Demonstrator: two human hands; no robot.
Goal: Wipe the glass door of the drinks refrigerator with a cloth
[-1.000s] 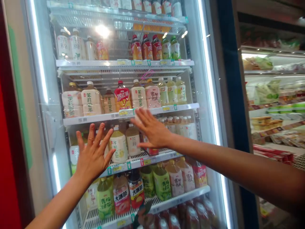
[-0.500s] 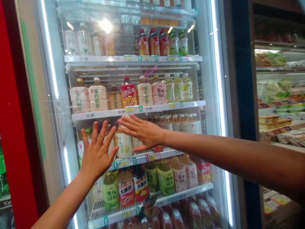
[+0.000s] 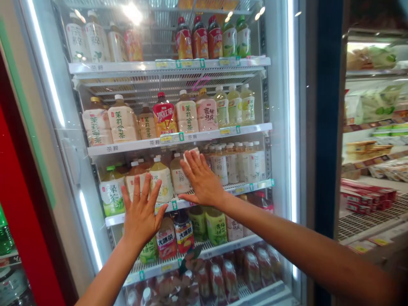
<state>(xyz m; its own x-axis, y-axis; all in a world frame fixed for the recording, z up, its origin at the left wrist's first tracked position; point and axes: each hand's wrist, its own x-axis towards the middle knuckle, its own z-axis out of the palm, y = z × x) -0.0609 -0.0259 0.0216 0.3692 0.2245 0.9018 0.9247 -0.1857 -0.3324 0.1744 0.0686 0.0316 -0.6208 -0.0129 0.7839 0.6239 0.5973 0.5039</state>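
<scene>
- My right hand (image 3: 204, 183) is spread wide and seems to pin a small white cloth or tissue (image 3: 195, 150) under its tips.
- My left hand (image 3: 140, 210) spreads too, gripping nothing, against the tall clear glass door (image 3: 178, 80).
- I should press softly and flat.

Left hand (image 3: 140, 219), right hand (image 3: 204, 182) lower

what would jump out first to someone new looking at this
Probably the spread left hand and, slightly higher, the right hand with something white at its fingers. Behind them, a drinks cooler glows between bright light strips. A red bottle stands out on the shelf above.
</scene>
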